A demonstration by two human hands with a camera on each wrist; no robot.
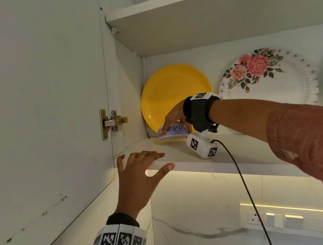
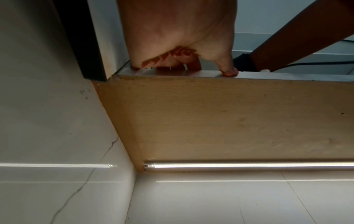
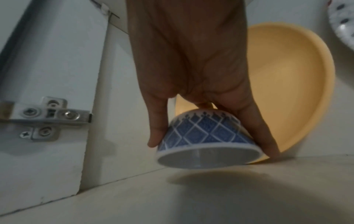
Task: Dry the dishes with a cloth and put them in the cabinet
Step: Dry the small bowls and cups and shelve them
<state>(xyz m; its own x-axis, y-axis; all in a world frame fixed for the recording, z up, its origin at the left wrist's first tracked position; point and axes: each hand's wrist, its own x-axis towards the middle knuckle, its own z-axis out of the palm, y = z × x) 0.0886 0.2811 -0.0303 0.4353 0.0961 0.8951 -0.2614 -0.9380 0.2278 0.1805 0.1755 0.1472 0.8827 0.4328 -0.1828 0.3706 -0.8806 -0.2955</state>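
Bowl, blue w/ white lattice, upside down, tilted, in right grip, fingers curled round it, by shelf's back-left corner, before yellow plate. Left grip flat, fingers straight on shelf front edge. No readable writing.

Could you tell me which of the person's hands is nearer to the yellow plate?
Right. The right hand holds the blue bowl directly before the yellow plate; the left hand rests on the shelf's front edge, farther away.

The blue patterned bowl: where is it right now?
Head view: the blue bowl is upside down at the shelf's left end, held by the right hand, before the yellow plate.
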